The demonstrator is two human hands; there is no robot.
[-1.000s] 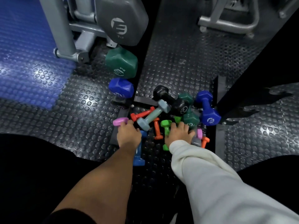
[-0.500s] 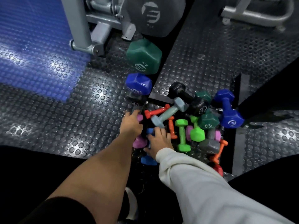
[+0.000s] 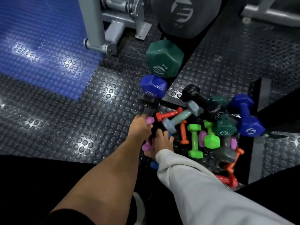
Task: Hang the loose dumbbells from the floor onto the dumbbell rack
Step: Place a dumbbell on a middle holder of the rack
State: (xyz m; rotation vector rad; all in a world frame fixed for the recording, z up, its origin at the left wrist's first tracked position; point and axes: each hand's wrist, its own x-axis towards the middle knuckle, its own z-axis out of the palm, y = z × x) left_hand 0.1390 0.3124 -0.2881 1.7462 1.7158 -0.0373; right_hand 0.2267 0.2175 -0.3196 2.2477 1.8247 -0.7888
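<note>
Studded floor (image 3: 68, 120) carries the pile (image 3: 209, 127); beside it, left hand (image 3: 140, 129) grips a pink dumbbell (image 3: 146, 146), right hand (image 3: 162, 142) curls on a blue one (image 3: 154, 165), ready for lifting.

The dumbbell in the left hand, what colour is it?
Pink-purple dumbbell, gripped by the left hand; seen in the head view.

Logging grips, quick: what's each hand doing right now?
Left hand: gripping a small purple dumbbell.
Right hand: fingers curled on a small blue dumbbell, mostly hidden beneath it.
</note>
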